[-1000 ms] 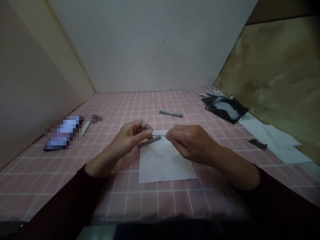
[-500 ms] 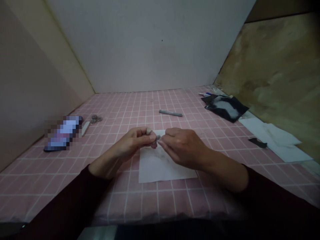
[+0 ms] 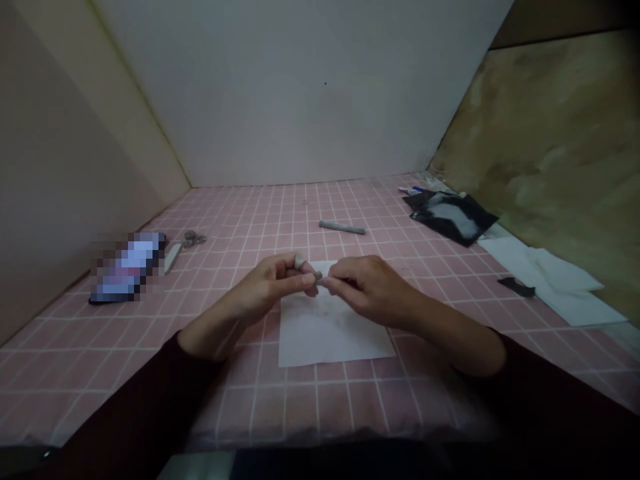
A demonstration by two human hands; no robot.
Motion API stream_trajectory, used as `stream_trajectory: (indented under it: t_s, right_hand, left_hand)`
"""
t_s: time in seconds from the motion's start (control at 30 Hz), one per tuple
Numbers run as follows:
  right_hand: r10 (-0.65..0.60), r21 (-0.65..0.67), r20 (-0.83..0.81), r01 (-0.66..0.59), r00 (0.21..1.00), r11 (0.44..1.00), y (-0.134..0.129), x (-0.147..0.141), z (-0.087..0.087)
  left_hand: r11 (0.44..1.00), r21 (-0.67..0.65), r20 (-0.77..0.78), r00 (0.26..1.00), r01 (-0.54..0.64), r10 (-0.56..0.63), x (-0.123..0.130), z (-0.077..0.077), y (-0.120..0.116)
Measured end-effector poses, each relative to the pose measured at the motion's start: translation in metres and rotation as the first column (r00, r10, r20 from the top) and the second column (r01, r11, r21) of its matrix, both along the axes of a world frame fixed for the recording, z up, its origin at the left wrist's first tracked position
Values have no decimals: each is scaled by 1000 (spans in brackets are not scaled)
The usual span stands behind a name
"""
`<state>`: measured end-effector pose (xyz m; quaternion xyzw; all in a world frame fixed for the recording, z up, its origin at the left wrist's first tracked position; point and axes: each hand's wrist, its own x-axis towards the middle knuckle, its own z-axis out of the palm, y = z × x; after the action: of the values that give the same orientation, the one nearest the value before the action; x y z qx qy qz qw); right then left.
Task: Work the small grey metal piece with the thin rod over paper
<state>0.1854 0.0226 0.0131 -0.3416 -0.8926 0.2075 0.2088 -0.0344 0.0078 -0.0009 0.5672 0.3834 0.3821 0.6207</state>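
Pinched between the thumb and fingers of my left hand (image 3: 277, 283) is a small grey piece (image 3: 318, 276). My right hand (image 3: 367, 287) is closed, its thumb and fingertips pressed at the right side of that piece; whether they grip it too is hard to see. A light wrap goes round one finger of my left hand. Both hands are above a white sheet of paper (image 3: 330, 337) on the pink checked tablecloth (image 3: 230, 407). Beyond the hands lies a grey stick (image 3: 342, 227).
At the left are a phone (image 3: 127, 267), a pale flat strip (image 3: 173, 259) and small grey rings (image 3: 193, 239). At the right lie a black packet (image 3: 453, 217), white papers (image 3: 565, 280) and a black scrap (image 3: 517, 287). Walls stand behind and at both sides.
The fingers of my right hand have shifted and bent a little at the grey piece. My left hand and the piece have moved very slightly right.
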Motion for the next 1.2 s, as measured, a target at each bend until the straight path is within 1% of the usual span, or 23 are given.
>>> stream_trajectory:
  t_s: [0.07,0.2,0.33,0.4,0.5,0.53,0.67,0.7,0.8,0.83,0.97,1.03,1.13,1.2]
  right_hand:
    - [12,-50,-7,-13,1000,999,0,-1,1]
    - [-46,-149,14,47,999,988,2,1,5]
    - [-11,-255,-30,3,999,967,3,2,6]
    - [-9,-280,-35,-1,999,960,6,3,7]
    - [-48,-268,-29,38,998,963,8,4,7]
    - [-53,-263,-30,43,998,964,8,4,6]
    - [-22,-248,-31,13,999,969,6,1,4]
    - [-23,-233,-29,15,999,972,5,1,3]
    - [-53,-168,-25,48,998,985,5,2,3]
    - [-60,-145,-24,56,998,988,4,2,3]
    - [-29,-80,-7,29,1000,996,1,0,0]
    - [-32,-64,10,33,999,997,2,1,1]
    - [-72,-45,33,74,997,996,3,3,3]
    - [-67,-38,46,69,997,997,2,1,3]
  left_hand:
    - [1000,11,-24,1000,18,-17,0,-1,0]
    - [999,51,-49,999,-19,21,1,-1,0]
    - [996,82,-35,999,30,-27,3,2,-2]
    - [994,110,-37,999,19,-15,3,3,-2]
    - [986,159,-41,998,-47,54,2,4,-2]
    - [985,163,-40,997,-53,60,2,3,-2]
    - [991,129,-53,999,14,-8,3,2,-3]
    - [992,128,-60,998,13,-5,3,2,-3]
    - [989,142,-61,996,-50,60,2,2,-2]
    - [989,139,-61,996,-54,63,2,1,-1]
    - [993,112,-69,997,21,-14,3,-1,-1]
    - [994,113,-73,997,0,8,2,-2,0]
    - [993,105,-65,996,-59,66,1,-3,0]
    - [996,82,-52,998,-36,41,2,-3,0]
